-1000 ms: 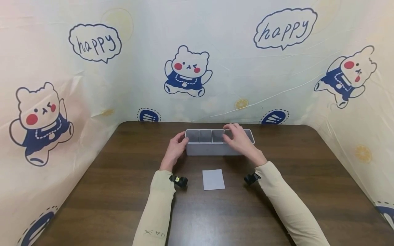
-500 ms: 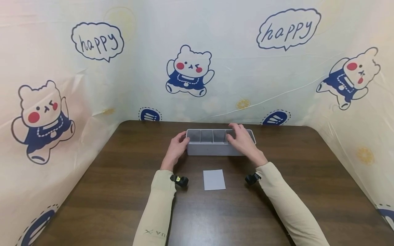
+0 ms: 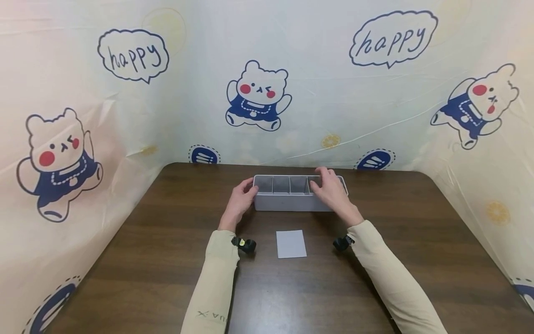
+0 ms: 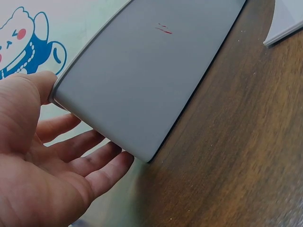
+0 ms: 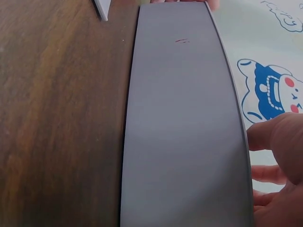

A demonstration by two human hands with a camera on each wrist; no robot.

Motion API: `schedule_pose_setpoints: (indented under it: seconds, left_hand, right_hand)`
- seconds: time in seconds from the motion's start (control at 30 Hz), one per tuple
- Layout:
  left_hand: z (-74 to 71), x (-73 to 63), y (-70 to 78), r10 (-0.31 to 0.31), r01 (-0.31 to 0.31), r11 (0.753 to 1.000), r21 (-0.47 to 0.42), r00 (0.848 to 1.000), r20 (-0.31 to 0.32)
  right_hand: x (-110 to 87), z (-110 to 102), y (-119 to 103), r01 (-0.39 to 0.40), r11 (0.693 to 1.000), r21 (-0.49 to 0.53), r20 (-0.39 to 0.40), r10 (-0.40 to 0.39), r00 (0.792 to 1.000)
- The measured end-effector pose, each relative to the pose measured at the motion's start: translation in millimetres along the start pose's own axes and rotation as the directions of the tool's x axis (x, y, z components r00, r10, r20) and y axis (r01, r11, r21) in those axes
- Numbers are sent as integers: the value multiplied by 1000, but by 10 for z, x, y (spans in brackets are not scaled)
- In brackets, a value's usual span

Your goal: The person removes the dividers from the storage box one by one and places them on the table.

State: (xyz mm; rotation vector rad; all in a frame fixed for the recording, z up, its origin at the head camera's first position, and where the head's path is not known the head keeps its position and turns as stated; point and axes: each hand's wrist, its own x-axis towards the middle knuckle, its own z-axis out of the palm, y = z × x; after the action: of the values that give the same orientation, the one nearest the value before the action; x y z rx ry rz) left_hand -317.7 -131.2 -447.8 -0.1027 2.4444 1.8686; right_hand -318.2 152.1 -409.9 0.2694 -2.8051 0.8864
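A long grey open-topped storage box (image 3: pixel 288 203), split by thin dividers, stands at the far side of the table. My left hand (image 3: pixel 239 200) holds its left end. In the left wrist view the thumb is at the rim corner, and the fingertips (image 4: pixel 116 163) lie along the end wall. Over the right part of the box is my right hand (image 3: pixel 333 191), thumb and forefinger spread across the compartments with nothing visible between them. The right wrist view shows the right thumb and fingers past the long rim; the fingertips are hidden behind the wall.
A small pale square, like a stack of paper (image 3: pixel 291 244), lies on the brown wooden table (image 3: pixel 175 260) in front of the box. A printed curtain (image 3: pixel 308 102) hangs close behind and along both sides. Small red marks (image 4: pixel 164 31) show on the box's front.
My right hand has shifted slightly to the right over the box. The left hand stays at the left end, and the whole view has drifted a little.
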Motion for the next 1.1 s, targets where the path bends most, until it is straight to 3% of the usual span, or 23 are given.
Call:
schedule_pose_setpoints:
  seconds: [0.6,1.1]
  left_hand:
    - [3,-9,-6,9,-9,1000,-3,1000,8]
    - [-7,-23,5,-3,3,1000,0,1000,14]
  right_hand:
    - [-26,46,-10,35,997,-73,107,-27,994]
    - [-10,77,-13,64,987,-147,129,-45,991]
